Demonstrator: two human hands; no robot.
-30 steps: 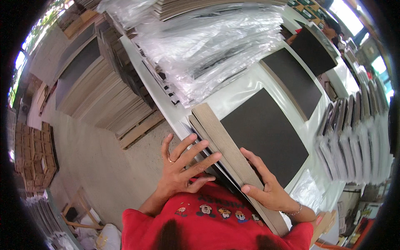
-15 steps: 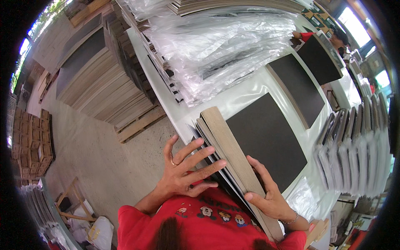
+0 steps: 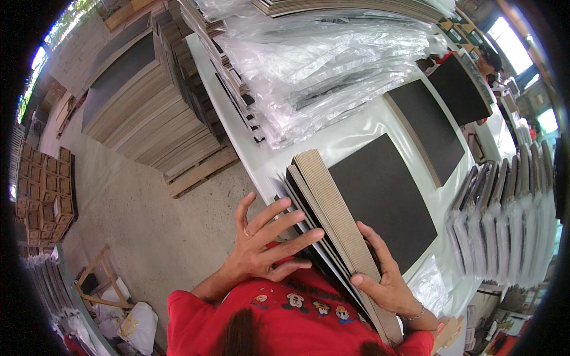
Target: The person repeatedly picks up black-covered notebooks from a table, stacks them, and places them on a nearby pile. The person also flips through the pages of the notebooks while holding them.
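A thick stack of thin grey-brown boards (image 3: 332,204) with dark faces stands on edge, slanting across the front of my body. My right hand (image 3: 386,285) grips its far side, thumb over the top edges and fingers down the outer face. On the near side, my left hand (image 3: 264,240) has its fingers spread, their tips at the outermost sheets, which lean a little apart from the rest. The sheets' lower parts are hidden. Just beyond the stack, a black board (image 3: 389,199) lies flat on the white-covered table (image 3: 363,123).
Plastic-wrapped stacks (image 3: 320,71) fill the table's far part. Another pile of dark boards (image 3: 424,127) lies to the right, near wrapped bundles (image 3: 502,219). Left of the table, a tall board stack (image 3: 145,107) rests on a wooden pallet (image 3: 202,172). A co-worker (image 3: 488,59) is at the back right.
The view has shifted slightly. Near the top of the stack, a dark-faced board now shows more at the near side. Both hands stay in nearly the same places.
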